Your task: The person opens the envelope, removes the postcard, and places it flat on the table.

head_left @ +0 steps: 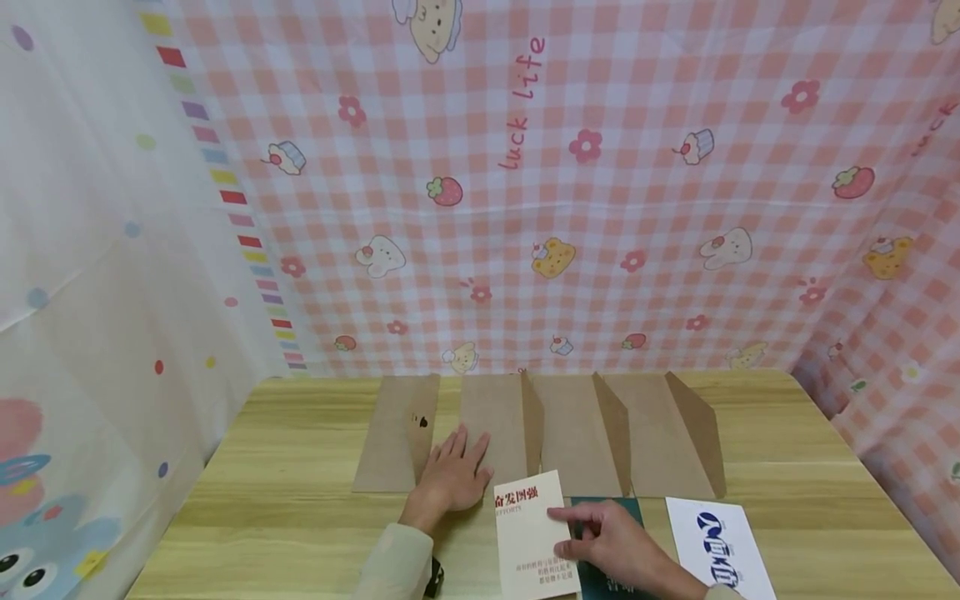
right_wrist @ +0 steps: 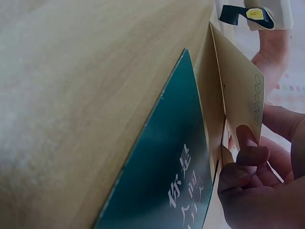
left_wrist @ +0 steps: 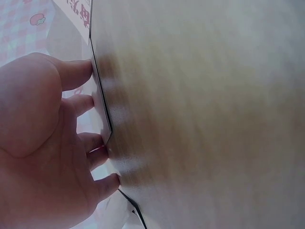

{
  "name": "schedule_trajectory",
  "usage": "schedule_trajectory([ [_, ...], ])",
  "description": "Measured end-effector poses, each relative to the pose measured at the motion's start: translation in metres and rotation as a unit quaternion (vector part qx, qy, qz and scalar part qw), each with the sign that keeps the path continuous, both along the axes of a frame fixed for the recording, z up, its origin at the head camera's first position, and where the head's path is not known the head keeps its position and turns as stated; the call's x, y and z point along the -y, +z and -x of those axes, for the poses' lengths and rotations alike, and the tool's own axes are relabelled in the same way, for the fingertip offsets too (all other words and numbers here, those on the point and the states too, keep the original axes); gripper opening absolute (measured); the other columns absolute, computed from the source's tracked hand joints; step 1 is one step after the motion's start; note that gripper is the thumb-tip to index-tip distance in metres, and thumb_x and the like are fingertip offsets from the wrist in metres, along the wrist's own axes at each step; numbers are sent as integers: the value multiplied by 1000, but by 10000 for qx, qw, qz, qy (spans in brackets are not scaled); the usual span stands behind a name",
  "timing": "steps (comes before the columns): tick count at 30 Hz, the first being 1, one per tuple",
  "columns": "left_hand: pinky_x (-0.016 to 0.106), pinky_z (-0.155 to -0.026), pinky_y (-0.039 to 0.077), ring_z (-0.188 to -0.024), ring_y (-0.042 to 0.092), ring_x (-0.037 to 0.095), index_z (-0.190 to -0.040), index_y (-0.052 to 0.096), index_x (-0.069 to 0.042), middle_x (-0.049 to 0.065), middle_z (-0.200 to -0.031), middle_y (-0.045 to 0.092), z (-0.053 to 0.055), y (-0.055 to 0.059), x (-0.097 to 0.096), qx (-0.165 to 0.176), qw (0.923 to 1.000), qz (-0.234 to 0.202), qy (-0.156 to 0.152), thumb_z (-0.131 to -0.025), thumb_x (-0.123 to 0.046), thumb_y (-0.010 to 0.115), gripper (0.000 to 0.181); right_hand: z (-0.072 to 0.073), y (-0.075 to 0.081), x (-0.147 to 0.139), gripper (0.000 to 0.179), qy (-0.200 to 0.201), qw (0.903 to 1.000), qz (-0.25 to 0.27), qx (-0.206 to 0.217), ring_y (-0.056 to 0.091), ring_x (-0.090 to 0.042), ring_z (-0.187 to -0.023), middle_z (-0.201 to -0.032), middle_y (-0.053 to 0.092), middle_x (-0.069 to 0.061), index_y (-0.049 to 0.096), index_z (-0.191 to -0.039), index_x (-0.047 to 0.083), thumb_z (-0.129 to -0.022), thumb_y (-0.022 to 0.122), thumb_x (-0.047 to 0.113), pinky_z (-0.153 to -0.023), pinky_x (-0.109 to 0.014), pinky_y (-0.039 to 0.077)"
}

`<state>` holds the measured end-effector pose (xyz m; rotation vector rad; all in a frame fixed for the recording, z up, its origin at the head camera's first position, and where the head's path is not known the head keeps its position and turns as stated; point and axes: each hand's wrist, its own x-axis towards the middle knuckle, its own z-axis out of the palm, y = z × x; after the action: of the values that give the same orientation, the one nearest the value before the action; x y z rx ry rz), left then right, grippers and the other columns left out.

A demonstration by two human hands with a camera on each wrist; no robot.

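Observation:
My left hand (head_left: 452, 477) lies palm down with fingers spread, its fingertips at the left part of a brown paper envelope (head_left: 491, 408). Beside it is the leftmost envelope (head_left: 386, 442), whose flap carries a small dark print. My right hand (head_left: 618, 540) pinches the right edge of a cream postcard (head_left: 528, 537) with red lettering. In the right wrist view this postcard (right_wrist: 238, 78) stands tilted off the table, its back showing a row of small circles. Under the right hand lies a teal postcard (right_wrist: 159, 157) with white lettering.
Two more brown envelopes (head_left: 577, 433) with raised flaps continue the row to the right. A white postcard (head_left: 723, 533) with blue characters lies at the front right. Behind the wooden table (head_left: 277, 467) hangs a pink checked cloth (head_left: 480, 233). A black strap (head_left: 434, 577) circles the left wrist.

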<state>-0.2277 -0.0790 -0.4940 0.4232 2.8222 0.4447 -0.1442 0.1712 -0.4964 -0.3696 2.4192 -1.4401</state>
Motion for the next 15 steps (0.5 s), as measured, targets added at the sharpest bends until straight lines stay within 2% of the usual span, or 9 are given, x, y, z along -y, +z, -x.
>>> schedule_trajectory([
  [6, 58, -119, 18, -150, 18, 39, -154, 37, -12, 24, -162, 19, -1, 1, 0, 10, 10000, -91, -5, -104, -35, 46, 56, -2, 0, 0, 40, 278, 9996, -49, -55, 41, -3, -55, -67, 47, 5, 71, -124, 10, -87, 76, 25, -49, -19, 31],
  [11, 58, -119, 18, -150, 18, 39, -154, 36, -12, 23, -162, 19, -2, 2, -1, 26, 10000, -69, -18, -104, -35, 46, 56, -2, 2, 1, 33, 444, 9989, -84, -133, 44, -4, -59, -69, 49, 5, 70, -125, 10, -93, 69, 18, -52, -19, 35],
  [15, 58, -119, 18, -150, 18, 39, -155, 36, -12, 24, -162, 18, -2, 1, -1, 39, 10000, -51, -31, -104, -35, 45, 56, -1, 3, 2, 31, 482, 9986, -120, -156, 46, -4, -62, -74, 55, 4, 71, -123, 9, -92, 69, 14, -54, -19, 36],
])
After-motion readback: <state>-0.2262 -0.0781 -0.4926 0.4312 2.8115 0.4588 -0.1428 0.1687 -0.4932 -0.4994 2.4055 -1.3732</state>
